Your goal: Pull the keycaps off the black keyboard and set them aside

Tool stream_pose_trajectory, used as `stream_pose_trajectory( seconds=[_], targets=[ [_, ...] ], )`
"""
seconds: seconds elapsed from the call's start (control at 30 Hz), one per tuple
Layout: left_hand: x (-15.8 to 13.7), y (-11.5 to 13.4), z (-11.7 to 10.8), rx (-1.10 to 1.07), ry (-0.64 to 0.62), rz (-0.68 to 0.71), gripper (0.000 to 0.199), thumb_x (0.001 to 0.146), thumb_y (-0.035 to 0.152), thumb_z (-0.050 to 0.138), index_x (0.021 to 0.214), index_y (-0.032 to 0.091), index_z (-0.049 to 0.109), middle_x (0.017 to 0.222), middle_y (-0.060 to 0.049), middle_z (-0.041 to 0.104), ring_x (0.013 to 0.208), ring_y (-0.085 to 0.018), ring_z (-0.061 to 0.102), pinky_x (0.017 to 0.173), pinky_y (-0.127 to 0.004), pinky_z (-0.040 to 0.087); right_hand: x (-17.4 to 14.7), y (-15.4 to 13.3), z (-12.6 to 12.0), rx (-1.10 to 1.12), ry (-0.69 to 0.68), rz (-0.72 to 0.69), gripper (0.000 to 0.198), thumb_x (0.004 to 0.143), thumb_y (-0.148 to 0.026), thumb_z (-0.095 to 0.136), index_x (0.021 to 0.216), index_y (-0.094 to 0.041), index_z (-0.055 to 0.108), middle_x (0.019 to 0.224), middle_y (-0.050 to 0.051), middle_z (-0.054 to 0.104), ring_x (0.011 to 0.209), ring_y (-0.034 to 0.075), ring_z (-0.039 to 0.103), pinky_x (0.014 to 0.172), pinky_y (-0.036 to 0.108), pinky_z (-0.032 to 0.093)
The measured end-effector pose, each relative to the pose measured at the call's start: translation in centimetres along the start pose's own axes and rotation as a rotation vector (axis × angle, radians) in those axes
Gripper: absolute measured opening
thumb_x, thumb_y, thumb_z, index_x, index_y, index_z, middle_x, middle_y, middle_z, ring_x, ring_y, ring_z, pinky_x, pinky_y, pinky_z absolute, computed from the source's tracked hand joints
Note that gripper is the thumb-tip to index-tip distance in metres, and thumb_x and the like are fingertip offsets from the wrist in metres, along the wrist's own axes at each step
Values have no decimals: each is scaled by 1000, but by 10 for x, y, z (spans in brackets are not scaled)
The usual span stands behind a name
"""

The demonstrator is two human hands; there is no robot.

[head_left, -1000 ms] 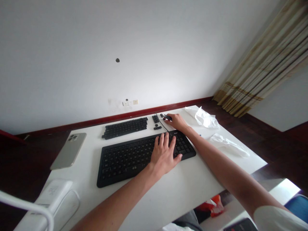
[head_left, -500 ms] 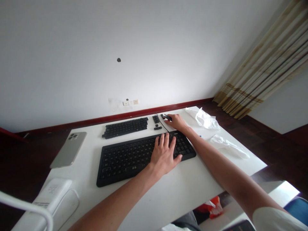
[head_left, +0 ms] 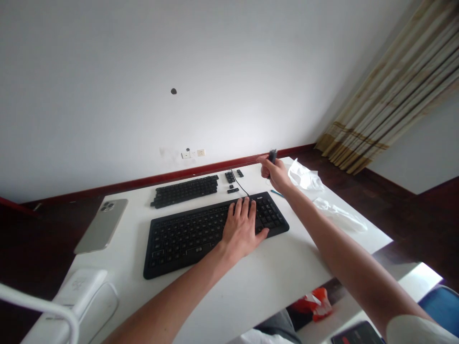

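Near the middle of the white surface, the left hand lies palm down on a black keyboard, its fingers somewhat parted and pointing to the far edge, the thumb spread toward the right edge. It grasps nothing, only resting flat toward the keyboard's right end; how hard it presses I cannot tell.

By the far right corner of the surface, the right hand is curled around a small dark tool, which sticks up out of the fist with its end blurred. One finger reaches out toward the left; the others are folded in, and their contact with the tool is partly hidden.

The keyboard runs lengthwise across the surface, well in from the near edge. Between it and the far edge lies a block of black keycaps, with smaller keycap groups on its right, beside a thin black cable. A blue stick lies near the right forearm. Crumpled white wrappings lie along the right edge, and a phone lies back up at the left edge.
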State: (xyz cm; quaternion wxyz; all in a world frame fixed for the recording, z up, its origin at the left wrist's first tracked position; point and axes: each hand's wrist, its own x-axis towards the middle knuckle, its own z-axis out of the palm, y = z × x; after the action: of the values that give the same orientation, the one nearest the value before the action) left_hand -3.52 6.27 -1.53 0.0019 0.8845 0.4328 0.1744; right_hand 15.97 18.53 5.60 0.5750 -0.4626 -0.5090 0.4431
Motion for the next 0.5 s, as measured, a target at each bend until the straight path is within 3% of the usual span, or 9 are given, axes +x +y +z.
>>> stream_pose_trajectory(
  seconds=[0.1, 0.2, 0.33, 0.5],
  targets=[
    [1, -1, 0, -9, -10, -5, 84, 100, 66, 47, 159, 6, 41, 164, -22, 43, 150, -38, 40, 123, -55, 32, -25, -18, -1, 463, -41, 135, 35, 85, -35, 72, 66, -23, 45, 47, -11, 20, 43, 8, 15, 37, 21, 22],
    [2, -1, -1, -18, -8, -8, 84, 99, 66, 51, 158, 6, 43, 163, -22, 44, 149, -38, 41, 123, -55, 33, -57, -20, -2, 666, -112, 284, 47, 88, -36, 71, 63, -23, 33, 46, -11, 15, 42, 8, 10, 34, 19, 21],
    [2, 0, 0, -18, 14, -6, 83, 98, 63, 55, 156, 5, 45, 162, -22, 46, 149, -38, 41, 123, -54, 34, -88, -4, 4, 724, -148, 352, 50, 88, -36, 70, 62, -23, 30, 45, -11, 15, 42, 8, 9, 34, 18, 22],
    [3, 0, 3, -11, 44, -5, 83, 96, 62, 60, 154, 3, 46, 160, -24, 47, 147, -38, 43, 121, -54, 35, -91, 12, 10, 682, -148, 338, 46, 89, -35, 70, 60, -22, 36, 45, -11, 18, 42, 8, 11, 34, 18, 23]
  ],
)
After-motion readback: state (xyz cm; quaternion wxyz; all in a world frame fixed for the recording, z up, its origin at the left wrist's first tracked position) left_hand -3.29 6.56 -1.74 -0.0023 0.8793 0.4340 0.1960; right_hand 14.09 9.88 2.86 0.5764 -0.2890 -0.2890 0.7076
